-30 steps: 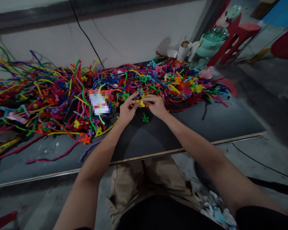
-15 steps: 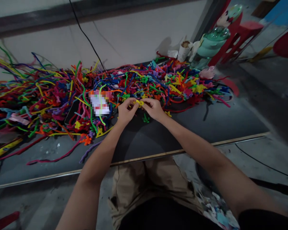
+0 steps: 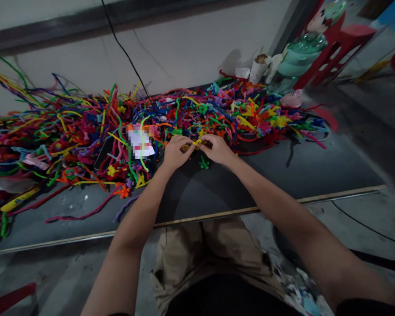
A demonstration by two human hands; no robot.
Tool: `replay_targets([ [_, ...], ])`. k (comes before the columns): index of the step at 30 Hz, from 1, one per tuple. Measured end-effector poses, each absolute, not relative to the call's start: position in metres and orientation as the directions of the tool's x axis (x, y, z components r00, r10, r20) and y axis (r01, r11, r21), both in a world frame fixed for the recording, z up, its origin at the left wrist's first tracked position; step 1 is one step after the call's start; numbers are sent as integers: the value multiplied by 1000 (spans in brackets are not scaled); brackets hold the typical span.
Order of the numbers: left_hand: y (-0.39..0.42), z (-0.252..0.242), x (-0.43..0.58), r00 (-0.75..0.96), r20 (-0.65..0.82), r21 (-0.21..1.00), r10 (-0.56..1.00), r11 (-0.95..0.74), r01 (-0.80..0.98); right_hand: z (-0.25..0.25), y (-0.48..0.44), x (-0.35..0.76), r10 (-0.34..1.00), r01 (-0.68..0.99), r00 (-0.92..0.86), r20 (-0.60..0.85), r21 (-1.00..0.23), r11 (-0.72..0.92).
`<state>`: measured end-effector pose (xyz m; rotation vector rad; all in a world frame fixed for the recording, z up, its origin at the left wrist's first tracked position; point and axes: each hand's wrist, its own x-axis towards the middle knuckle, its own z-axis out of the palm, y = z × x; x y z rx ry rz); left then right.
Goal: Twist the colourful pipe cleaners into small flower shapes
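Between my two hands is a small yellow pipe cleaner piece [image 3: 197,143], bent into a little shape. My left hand [image 3: 177,152] pinches it from the left, thumb and fingertips together. From the right, my right hand [image 3: 216,150] pinches the same piece. Both hands hover close above the dark table, at the front edge of a big heap of coloured pipe cleaners [image 3: 171,109]. Just below my fingers lies a green pipe cleaner piece [image 3: 204,163]. The exact form of the yellow piece is partly hidden by my fingertips.
A phone-like dark slab [image 3: 104,152] and a white card [image 3: 141,144] lie in the heap. At the back right stand a white cup [image 3: 260,68] and a green bottle-like container [image 3: 292,66]. The table's front edge [image 3: 204,216] runs before my legs; a bin with scraps is below right.
My fingers have shifted on the yellow piece, which now shows as a narrower bent shape instead of small loops. The whole view has moved slightly.
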<state>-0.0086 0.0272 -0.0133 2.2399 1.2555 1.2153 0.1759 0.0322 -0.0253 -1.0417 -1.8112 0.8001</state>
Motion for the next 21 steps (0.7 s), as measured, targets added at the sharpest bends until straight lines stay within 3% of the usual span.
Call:
replay_targets([
  [2, 25, -13, -7, 332, 540, 508, 773, -615, 603, -24, 31, 178, 862, 406, -331, 385, -766, 498],
  [4, 21, -15, -2, 314, 535, 486, 784, -590, 645, -24, 28, 178, 837, 468, -367, 405, -697, 543],
  [10, 25, 1, -19, 79, 484, 585, 872, -389, 712, -28, 26, 171, 820, 496, -298, 488, -655, 570],
  [13, 45, 23, -62, -375, 521, 615, 767, -33, 788, -32, 30, 172, 826, 472, -239, 511, -682, 558],
  [15, 58, 32, -89, -572, 466, 582, 675, 253, 773, -34, 33, 173, 835, 471, -222, 503, -695, 544],
  [17, 69, 34, -104, -615, 381, 502, 690, 404, 765, -33, 34, 174, 844, 468, -207, 496, -707, 530],
  [21, 82, 25, -108, -536, 229, 363, 813, 439, 822, -30, 33, 175, 835, 461, -203, 511, -702, 542],
])
